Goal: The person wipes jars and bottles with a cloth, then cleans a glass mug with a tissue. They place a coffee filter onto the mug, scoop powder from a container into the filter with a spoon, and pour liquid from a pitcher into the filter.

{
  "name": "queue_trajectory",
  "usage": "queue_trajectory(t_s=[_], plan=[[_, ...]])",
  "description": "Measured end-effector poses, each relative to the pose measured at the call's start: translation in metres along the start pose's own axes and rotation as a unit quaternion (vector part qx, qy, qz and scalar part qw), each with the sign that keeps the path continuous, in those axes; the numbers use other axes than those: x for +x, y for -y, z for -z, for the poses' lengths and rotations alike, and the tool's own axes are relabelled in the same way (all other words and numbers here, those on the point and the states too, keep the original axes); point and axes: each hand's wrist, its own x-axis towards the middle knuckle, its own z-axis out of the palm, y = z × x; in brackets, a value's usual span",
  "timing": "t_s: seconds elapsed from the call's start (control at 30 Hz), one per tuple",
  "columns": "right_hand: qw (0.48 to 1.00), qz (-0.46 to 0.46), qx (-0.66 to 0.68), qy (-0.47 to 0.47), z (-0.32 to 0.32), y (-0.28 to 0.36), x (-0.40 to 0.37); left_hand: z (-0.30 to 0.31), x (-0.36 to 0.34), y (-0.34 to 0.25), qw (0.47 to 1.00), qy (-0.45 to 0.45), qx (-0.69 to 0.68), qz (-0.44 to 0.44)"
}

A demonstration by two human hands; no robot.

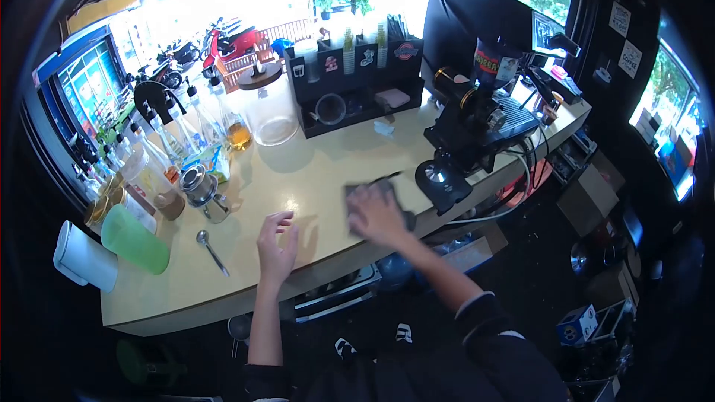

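Observation:
My right hand (377,216) lies palm down with its fingers spread on a dark flat item (354,201), perhaps a cloth or mat, near the front edge of the light wooden counter (328,171). The hand is slightly blurred. My left hand (278,246) is raised over the counter's front part, fingers apart and a little curled, holding nothing. Left of it a metal spoon (214,254) rests on the counter, with a metal pitcher-like vessel (205,193) behind it. A black coffee grinder (443,182) stands to the right of my right hand.
Bottles (206,123), a green cup (134,240) and a white container (86,257) stand at the left. A glass jar (272,115) and a black cup organizer (357,93) line the back. Right is a black machine (514,115) with cables hanging beside the counter edge.

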Motion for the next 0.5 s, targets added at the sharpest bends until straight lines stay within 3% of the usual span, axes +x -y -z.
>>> queue_trajectory(t_s=[0.07,0.13,0.2,0.27,0.33,0.47,0.5], plan=[[0.988,0.148,0.048,0.015,0.002,0.017,-0.026,-0.016,0.002,-0.005,1.0,0.015,0.01,-0.008],[0.983,0.152,0.096,0.048,0.016,-0.002,-0.02,-0.023,0.0,-0.009,0.998,0.056,0.008,-0.012],[0.995,0.052,0.062,0.056,0.02,-0.037,0.009,-0.022,-0.005,-0.012,0.998,0.066,0.018,-0.011],[0.995,-0.076,0.065,0.004,0.006,-0.092,0.049,-0.016,-0.013,-0.01,0.997,0.074,0.015,-0.001],[0.979,-0.202,-0.009,-0.029,-0.011,-0.105,0.08,-0.003,-0.022,-0.005,0.998,0.06,0.028,0.006],[0.964,-0.244,-0.085,-0.063,-0.037,-0.035,0.08,0.044,-0.051,0.0,0.996,0.007,0.065,0.053],[0.994,-0.098,-0.034,-0.022,-0.03,-0.005,0.063,0.056,-0.059,0.005,0.994,-0.021,0.076,0.071]])
